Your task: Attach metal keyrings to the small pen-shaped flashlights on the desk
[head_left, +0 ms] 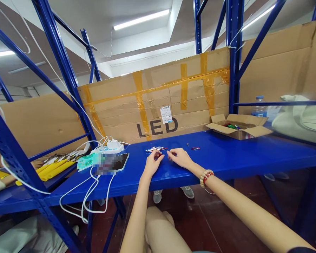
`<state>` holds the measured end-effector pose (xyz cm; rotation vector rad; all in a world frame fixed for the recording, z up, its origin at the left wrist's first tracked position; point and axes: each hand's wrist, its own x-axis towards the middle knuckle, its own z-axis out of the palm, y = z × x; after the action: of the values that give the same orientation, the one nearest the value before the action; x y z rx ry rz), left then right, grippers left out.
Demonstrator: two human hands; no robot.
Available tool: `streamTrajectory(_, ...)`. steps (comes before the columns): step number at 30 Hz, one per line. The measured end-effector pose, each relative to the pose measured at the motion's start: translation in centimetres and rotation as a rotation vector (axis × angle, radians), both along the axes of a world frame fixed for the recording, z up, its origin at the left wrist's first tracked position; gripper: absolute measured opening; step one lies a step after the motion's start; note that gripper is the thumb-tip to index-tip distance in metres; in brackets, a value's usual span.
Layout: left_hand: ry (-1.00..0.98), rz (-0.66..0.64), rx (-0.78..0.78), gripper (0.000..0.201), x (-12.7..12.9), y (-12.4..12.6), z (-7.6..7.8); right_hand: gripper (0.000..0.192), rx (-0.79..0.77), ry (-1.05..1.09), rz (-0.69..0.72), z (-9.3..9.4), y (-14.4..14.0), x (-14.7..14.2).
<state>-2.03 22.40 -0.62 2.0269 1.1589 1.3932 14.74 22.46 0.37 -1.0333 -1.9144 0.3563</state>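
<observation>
My left hand [152,164] rests at the blue table's front half, its fingers curled round a small dark red piece [158,156] that looks like part of a pen. Close on its right, my right hand [181,159] has its thumb and fingers drawn together; what they hold, if anything, is too small to make out. The two hands are a short gap apart. Just behind my left hand lies a small pile of pens [155,149] in white, blue and red. Beyond my right hand are a red pen piece [196,148] and a tiny metallic bit [188,144].
An open cardboard box [242,134] with pens inside stands at the back right. On the left are a phone [122,162], a power strip [115,149] and white cables [91,189] hanging over the edge. Blue posts [234,70] and a cardboard wall [116,116] enclose the table [221,154].
</observation>
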Motion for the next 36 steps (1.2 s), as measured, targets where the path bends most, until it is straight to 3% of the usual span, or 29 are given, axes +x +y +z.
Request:
streamTrajectory(4, -0.009, 0.038, -0.011, 0.020, 0.0, -0.2, 0.1, 0.050, -0.463, 0.427, 0.251, 0.0, 0.6, 0.2)
streamTrajectory(6, -0.013, 0.028, -0.021, 0.021, 0.1, -0.3, 0.2, 0.052, -0.586, 0.494, 0.312, 0.0, 0.7, 0.2)
streamTrajectory(26, -0.053, -0.016, -0.052, 0.024, 0.1, -0.4, 0.0, 0.044, -0.872, 0.584, 0.507, 0.6, 0.8, 1.1)
streamTrajectory(36, -0.022, -0.012, -0.032, 0.018, 0.2, -0.5, 0.2, 0.048, -0.863, 0.516, 0.525, 0.4, 0.9, 1.1)
